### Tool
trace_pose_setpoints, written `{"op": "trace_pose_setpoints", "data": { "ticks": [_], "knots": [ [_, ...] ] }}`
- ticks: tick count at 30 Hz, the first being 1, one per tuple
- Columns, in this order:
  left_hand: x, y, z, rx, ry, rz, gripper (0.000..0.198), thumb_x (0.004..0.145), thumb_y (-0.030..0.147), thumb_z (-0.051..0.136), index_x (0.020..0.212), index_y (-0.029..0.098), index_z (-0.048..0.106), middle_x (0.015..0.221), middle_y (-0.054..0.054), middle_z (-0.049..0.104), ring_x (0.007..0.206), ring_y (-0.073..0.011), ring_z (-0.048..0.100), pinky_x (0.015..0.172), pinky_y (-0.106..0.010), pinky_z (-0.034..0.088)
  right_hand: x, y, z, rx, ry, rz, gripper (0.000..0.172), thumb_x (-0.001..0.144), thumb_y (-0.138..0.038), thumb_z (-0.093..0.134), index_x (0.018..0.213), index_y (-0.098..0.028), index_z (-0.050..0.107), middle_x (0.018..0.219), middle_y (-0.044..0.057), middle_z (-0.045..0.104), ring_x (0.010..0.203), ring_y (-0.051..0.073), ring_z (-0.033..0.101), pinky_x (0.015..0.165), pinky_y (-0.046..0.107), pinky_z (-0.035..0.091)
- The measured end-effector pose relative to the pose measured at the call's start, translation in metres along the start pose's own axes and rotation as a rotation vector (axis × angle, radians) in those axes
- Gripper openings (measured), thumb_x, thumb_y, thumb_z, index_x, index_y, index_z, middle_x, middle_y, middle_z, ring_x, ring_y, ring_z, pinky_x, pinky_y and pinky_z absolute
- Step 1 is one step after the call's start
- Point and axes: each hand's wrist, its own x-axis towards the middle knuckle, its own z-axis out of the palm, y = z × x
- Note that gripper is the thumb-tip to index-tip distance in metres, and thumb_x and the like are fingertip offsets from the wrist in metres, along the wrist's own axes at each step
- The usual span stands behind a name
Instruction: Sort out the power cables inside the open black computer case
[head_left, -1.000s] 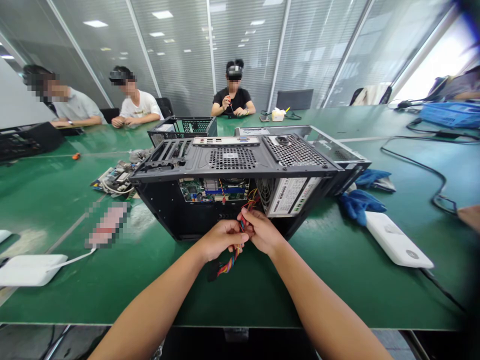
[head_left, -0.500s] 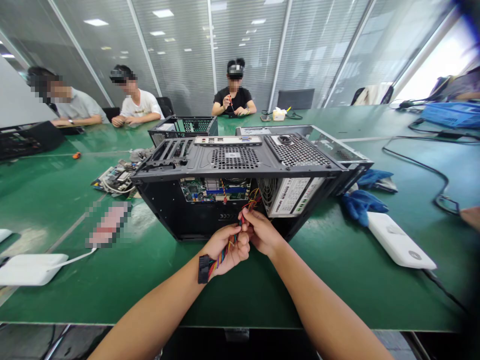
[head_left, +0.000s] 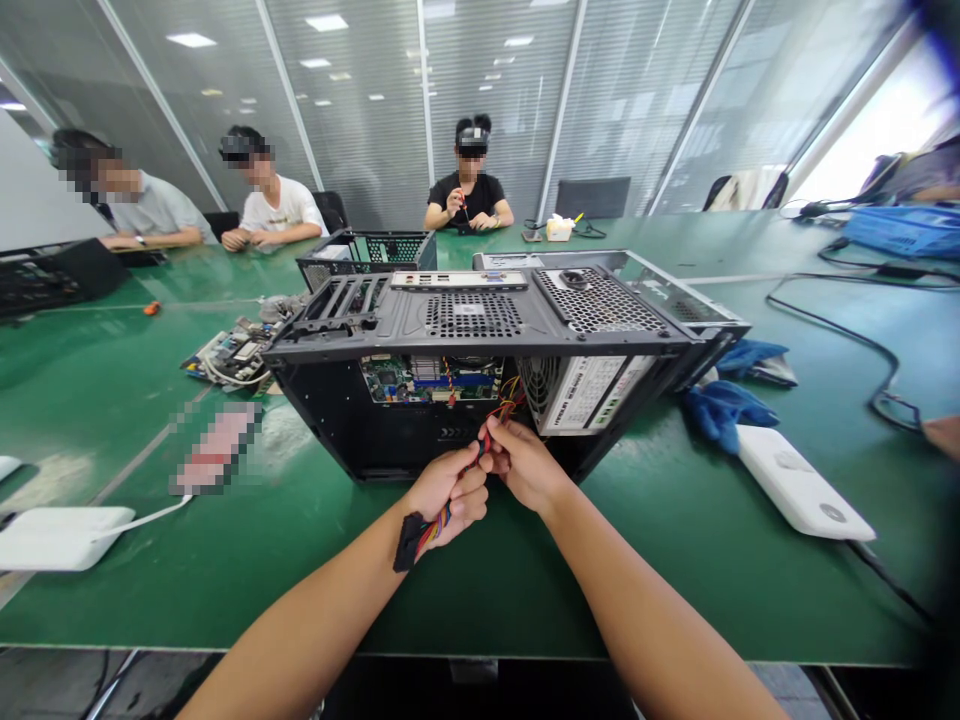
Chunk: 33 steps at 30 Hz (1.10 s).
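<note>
In front of me a black computer case (head_left: pixel 390 335) lies with its open side facing me. A green motherboard (head_left: pixel 390 382) and a power supply (head_left: pixel 596 395) with a white label show inside. Coloured wires run out from beside the power supply. My left hand (head_left: pixel 454 490) is closed around this twisted cable bundle (head_left: pixel 433 528), whose black connector (head_left: pixel 409 542) rests over my left wrist. With thumb and fingers, my right hand (head_left: pixel 521 460) pinches the same bundle higher up, just outside the case opening. The two hands touch or nearly touch.
Behind stand more case frames (head_left: pixel 382 250). To the left are loose circuit boards (head_left: pixel 236 350), a blurred phone-like item (head_left: pixel 217 450) and a white power bank (head_left: pixel 67 538). Blue gloves (head_left: pixel 727 410) and another power bank (head_left: pixel 802 485) lie right. Three people sit across the table.
My left fingers have curled tighter around the cable bundle. The black connector at my wrist has tilted slightly. My right hand stays almost in place.
</note>
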Motion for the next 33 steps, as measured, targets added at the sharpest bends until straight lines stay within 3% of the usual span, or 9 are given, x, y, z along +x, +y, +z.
{"op": "trace_pose_setpoints", "data": {
  "ticks": [3,6,9,14,17,21,26,30,33],
  "knots": [
    [0.005,-0.002,-0.004,0.297,0.067,0.101,0.034,0.094,0.044,0.046,0.074,0.016,0.05,0.034,0.011,0.029,0.026,-0.005,0.022,0.035,-0.017,0.02,0.001,0.004,0.0,-0.058,0.025,-0.036,0.046,0.063,-0.059,0.077,0.07,-0.017,0.06,0.049,-0.008,0.038,0.043,0.006,0.038,0.044,0.022,0.02],
    [0.009,-0.002,-0.009,0.693,0.141,0.166,0.037,0.094,0.048,0.041,0.073,0.018,0.047,0.032,0.01,0.033,0.025,-0.0078,0.029,0.035,-0.019,0.022,0.003,0.008,0.0,-0.111,0.067,-0.077,0.046,0.064,-0.061,0.075,0.07,-0.017,0.06,0.047,-0.009,0.036,0.041,0.006,0.034,0.044,0.023,0.022],
    [0.009,0.0,-0.011,1.051,0.275,0.228,0.032,0.094,0.041,0.04,0.073,0.019,0.049,0.036,0.008,0.039,0.028,-0.0101,0.036,0.039,-0.021,0.024,0.004,0.011,0.0,-0.148,0.11,-0.098,0.047,0.064,-0.063,0.073,0.07,-0.018,0.06,0.046,-0.009,0.034,0.041,0.007,0.033,0.044,0.024,0.022],
    [0.007,0.001,-0.009,1.382,0.39,0.547,0.02,0.087,0.025,0.053,0.068,0.019,0.054,0.059,0.0,0.054,0.054,-0.0146,0.054,0.056,-0.024,0.034,0.004,0.011,0.002,-0.195,0.162,-0.129,0.048,0.063,-0.064,0.073,0.068,-0.018,0.061,0.045,-0.009,0.031,0.041,0.006,0.026,0.043,0.024,0.018],
    [0.008,0.0,-0.011,1.313,0.376,0.451,0.023,0.089,0.03,0.05,0.068,0.019,0.052,0.055,0.002,0.051,0.048,-0.0137,0.051,0.051,-0.023,0.034,0.003,0.011,0.002,-0.182,0.164,-0.123,0.047,0.063,-0.063,0.074,0.068,-0.018,0.062,0.046,-0.009,0.03,0.042,0.006,0.027,0.043,0.024,0.019],
    [0.01,0.002,-0.014,0.882,0.203,0.16,0.033,0.093,0.044,0.038,0.071,0.02,0.046,0.037,0.009,0.032,0.027,-0.0097,0.031,0.036,-0.021,0.023,0.002,0.008,0.0,-0.086,0.084,-0.068,0.043,0.065,-0.058,0.075,0.071,-0.017,0.065,0.05,-0.007,0.038,0.044,0.007,0.035,0.044,0.024,0.021],
    [0.007,0.009,-0.015,0.477,0.028,0.032,0.033,0.088,0.047,0.047,0.072,0.019,0.047,0.034,0.011,0.03,0.025,-0.0067,0.024,0.033,-0.019,0.02,0.0,0.004,-0.001,-0.045,-0.021,-0.011,0.04,0.068,-0.052,0.076,0.08,-0.015,0.068,0.056,-0.004,0.046,0.046,0.007,0.04,0.046,0.024,0.021],
    [0.007,0.009,-0.017,0.436,0.018,0.014,0.032,0.089,0.045,0.043,0.073,0.017,0.05,0.033,0.011,0.027,0.026,-0.0067,0.022,0.034,-0.018,0.021,0.002,0.006,-0.001,-0.079,0.008,-0.044,0.04,0.067,-0.053,0.076,0.073,-0.015,0.066,0.054,-0.006,0.042,0.045,0.006,0.038,0.046,0.024,0.019],
    [0.009,0.007,-0.02,0.625,0.08,0.09,0.033,0.09,0.044,0.041,0.072,0.018,0.049,0.034,0.011,0.028,0.026,-0.0074,0.025,0.033,-0.019,0.022,0.003,0.009,-0.001,-0.125,0.064,-0.078,0.041,0.066,-0.055,0.075,0.069,-0.016,0.064,0.051,-0.007,0.038,0.044,0.007,0.035,0.046,0.024,0.02]
  ]
}}
